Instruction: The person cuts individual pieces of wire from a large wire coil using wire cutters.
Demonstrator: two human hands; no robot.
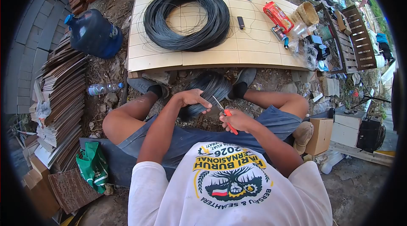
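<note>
1 blue jug [95,36] sits beside stacked thin panels [62,103]

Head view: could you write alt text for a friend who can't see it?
Seen from above, the right hand holds a red-handled tool, while the left hand is in front of a bundle of dark strands; whether it grips any is unclear. Beyond, a large dark wire coil lies on a pale table.

The scissor-like tool [228,112] has orange-red handles [232,128] and grey blades [218,103], the wire bundle [212,82] and the wire coil [154,22] are dark grey to black, the worktop [260,50] is cream with a grid of lines, the jug [95,35] blue, the packet [277,16] red, the shorts [203,136] slate-blue, and the shirt [169,200] white with yellow-and-black print [233,183].
</note>
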